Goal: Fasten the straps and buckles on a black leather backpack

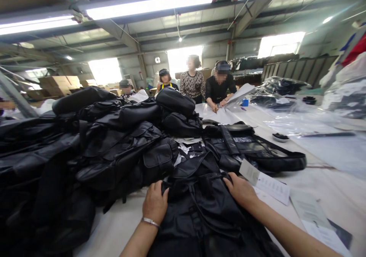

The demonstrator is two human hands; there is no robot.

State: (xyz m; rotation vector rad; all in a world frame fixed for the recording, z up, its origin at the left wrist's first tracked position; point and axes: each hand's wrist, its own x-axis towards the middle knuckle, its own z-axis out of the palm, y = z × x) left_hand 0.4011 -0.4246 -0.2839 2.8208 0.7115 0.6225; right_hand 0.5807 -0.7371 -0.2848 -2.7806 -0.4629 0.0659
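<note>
A black leather-look backpack point(197, 211) lies on the table in front of me. My left hand point(156, 200) is closed on its upper left edge, thumb on the near side. On the opposite upper side, my right hand point(241, 189) grips the fabric with fingers curled in. Paper hang tags point(270, 183) stick out beside the right hand. More printed tags point(317, 219) lie on the table to the right of my forearm. Behind the backpack's top sits a heap of small black and white labels point(191, 147).
A large pile of black bags point(114, 142) fills the left side. Another black bag point(246, 144) with a strap lies behind. A small dish point(280, 137) and clear plastic sheeting point(309, 121) are on the right. Across the table, a co-worker point(220, 83) handles white sheets; other people stand nearby.
</note>
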